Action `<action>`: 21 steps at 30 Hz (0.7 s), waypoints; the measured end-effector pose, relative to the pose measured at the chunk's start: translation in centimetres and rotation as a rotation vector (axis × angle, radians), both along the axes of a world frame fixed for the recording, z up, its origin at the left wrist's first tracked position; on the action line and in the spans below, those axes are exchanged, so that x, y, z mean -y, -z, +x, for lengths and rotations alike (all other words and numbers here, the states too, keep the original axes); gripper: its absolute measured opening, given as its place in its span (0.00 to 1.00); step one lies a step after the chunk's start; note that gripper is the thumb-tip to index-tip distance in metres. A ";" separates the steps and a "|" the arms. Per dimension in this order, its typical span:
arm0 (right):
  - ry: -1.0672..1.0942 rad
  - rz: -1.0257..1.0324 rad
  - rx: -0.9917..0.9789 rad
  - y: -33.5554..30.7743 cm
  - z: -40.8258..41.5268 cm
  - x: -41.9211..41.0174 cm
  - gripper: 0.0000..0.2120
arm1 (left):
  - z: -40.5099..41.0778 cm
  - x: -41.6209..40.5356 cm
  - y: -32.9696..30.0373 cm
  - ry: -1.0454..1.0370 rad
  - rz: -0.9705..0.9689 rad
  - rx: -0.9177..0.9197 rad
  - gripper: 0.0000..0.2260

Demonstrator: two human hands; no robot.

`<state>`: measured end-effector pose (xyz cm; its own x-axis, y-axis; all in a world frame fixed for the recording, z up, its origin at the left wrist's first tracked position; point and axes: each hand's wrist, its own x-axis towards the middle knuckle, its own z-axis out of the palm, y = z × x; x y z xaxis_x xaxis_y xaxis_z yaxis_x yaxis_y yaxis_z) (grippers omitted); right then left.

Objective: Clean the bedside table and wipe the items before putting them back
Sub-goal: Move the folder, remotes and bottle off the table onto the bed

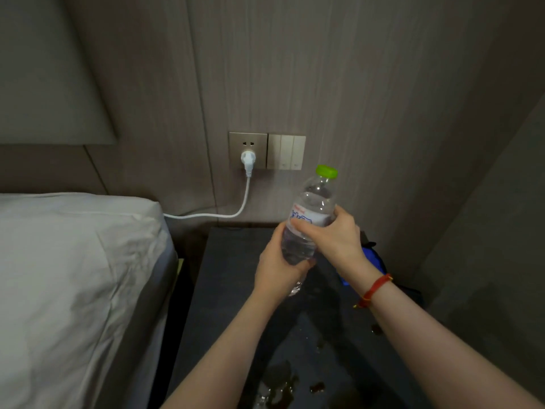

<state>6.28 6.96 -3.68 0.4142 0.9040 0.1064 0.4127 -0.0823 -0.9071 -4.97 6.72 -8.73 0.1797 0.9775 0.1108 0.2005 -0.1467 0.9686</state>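
The bed (pixel 73 276) stands beside the dark table (pixel 224 290), which is not yet clean, because brown spills (pixel 280 382) lie on its near part. Both hands hold the water bottle (pixel 309 219) above the table: left hand (pixel 280 270) fingers grasp its bottom, right hand (pixel 330 234) fingers its label. I judge wiping remains.

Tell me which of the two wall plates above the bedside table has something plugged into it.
The left plate, the socket: a white plug and cable hang from it. The right plate is a bank of switches with nothing attached.
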 end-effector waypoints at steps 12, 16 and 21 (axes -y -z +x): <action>-0.419 0.029 -0.137 -3.5 -12.0 5.5 0.13 | -12.0 7.4 -5.8 -0.139 -0.098 0.352 0.18; -0.512 -0.061 -0.120 -2.3 -16.4 7.2 0.20 | -17.1 8.8 -7.3 -0.362 -0.207 0.400 0.14; -0.769 -0.165 -0.166 -1.8 -22.4 8.7 0.21 | -24.0 9.8 -8.4 -0.622 -0.259 0.248 0.12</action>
